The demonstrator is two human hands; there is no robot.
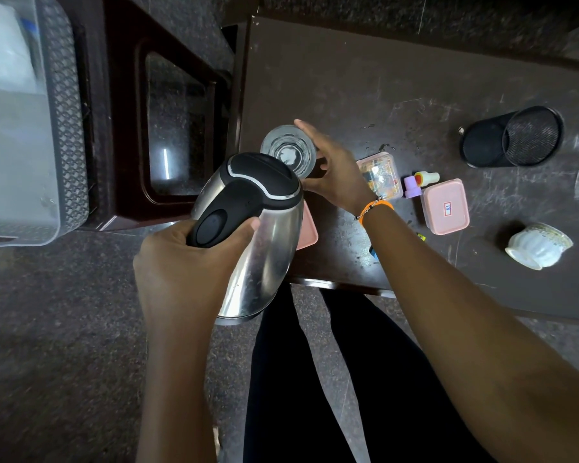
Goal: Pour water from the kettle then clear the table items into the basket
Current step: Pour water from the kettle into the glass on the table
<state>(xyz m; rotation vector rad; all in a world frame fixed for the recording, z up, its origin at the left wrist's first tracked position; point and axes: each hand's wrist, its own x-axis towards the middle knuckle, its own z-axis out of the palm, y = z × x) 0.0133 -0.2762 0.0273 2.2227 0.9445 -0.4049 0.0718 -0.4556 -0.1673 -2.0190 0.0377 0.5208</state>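
My left hand [184, 262] grips the black handle of a steel kettle [264, 248], which is tilted with its black lid toward a clear glass [286, 148] on the dark table [348, 78]. My right hand [331, 172] curls round the right side of the glass, thumb at the near side, fingers reaching past its rim. The grey perforated basket [64, 128] stands at the far left on a dark stool. No stream of water can be made out; the spout is hidden by the lid.
On the table to the right lie a clear pink box with small items [383, 172], a pink lidded box [447, 207], a purple and yellow stamp [420, 182], a black mesh cup on its side [512, 137] and a white cup on its side [538, 245]. A pink lid [310, 232] shows behind the kettle.
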